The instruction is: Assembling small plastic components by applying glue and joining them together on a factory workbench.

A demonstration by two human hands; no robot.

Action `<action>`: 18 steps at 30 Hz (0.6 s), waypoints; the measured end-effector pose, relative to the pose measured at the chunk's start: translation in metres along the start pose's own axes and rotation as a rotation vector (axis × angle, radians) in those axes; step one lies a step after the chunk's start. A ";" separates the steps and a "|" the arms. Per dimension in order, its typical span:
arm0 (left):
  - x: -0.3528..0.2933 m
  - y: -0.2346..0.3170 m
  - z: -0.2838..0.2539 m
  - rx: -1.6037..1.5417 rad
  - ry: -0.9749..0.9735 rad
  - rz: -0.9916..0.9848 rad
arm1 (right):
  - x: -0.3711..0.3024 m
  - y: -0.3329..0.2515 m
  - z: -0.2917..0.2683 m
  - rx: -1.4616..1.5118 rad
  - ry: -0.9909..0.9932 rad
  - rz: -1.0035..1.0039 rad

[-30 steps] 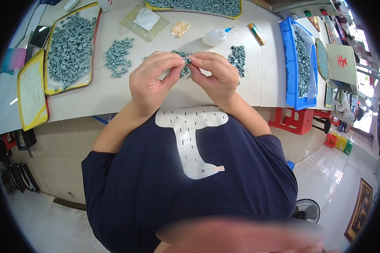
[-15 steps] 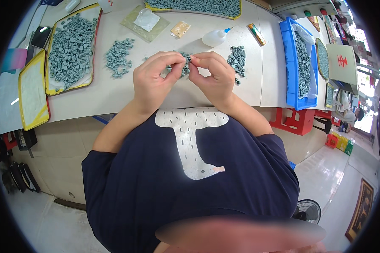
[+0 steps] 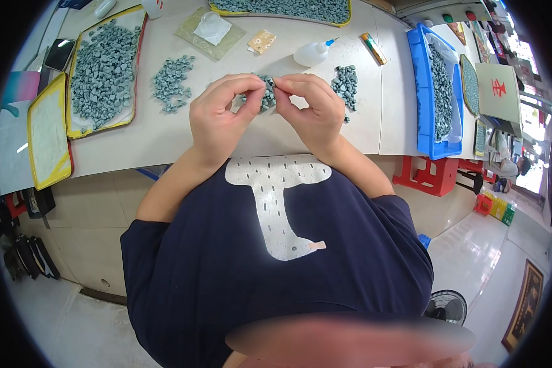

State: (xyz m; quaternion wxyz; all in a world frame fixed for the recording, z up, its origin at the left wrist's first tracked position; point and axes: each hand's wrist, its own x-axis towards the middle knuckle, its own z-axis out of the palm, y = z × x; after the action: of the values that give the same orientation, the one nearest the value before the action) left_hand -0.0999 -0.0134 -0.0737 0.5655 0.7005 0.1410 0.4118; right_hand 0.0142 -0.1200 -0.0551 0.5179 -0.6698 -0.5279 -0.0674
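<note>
My left hand [image 3: 221,116] and my right hand [image 3: 313,110] are raised over the near part of the table, thumb and forefinger of each pinched together. Whatever lies between the fingertips is too small to make out. A narrow gap separates the two pinches, and through it shows a small pile of grey-green stones [image 3: 267,97], partly hidden by my hands. To the left of my left hand lies a loose heap of pale grey-green stones [image 3: 172,84]. Just right of my right hand is a cluster of darker, shinier stones [image 3: 345,86].
A yellow-rimmed tray of stones [image 3: 104,73] stands at the left beside an overlapping yellow-edged tray [image 3: 46,132]. A white squeeze bottle [image 3: 311,54], a glue-stick-like tube [image 3: 373,49] and a plastic bag [image 3: 211,30] lie farther back. At the right stands a blue bin [image 3: 424,98].
My hands have drawn slightly apart, the left moving a little left and the right a little right. Both stay pinched. The stone piles look the same.
</note>
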 end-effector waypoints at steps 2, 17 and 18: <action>0.000 -0.001 0.000 0.001 -0.006 -0.007 | -0.001 0.000 0.000 0.001 -0.007 0.020; 0.008 -0.025 -0.034 0.195 -0.023 -0.326 | -0.008 0.046 -0.039 0.007 0.132 0.370; 0.011 -0.028 -0.041 0.293 0.010 -0.309 | -0.006 0.052 -0.041 -0.072 0.126 0.348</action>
State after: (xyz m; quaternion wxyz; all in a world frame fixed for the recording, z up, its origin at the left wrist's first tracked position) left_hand -0.1156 0.0302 -0.0933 0.5132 0.7432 0.3080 0.2990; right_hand 0.0711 -0.1504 -0.0729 0.5295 -0.7634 -0.3681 -0.0374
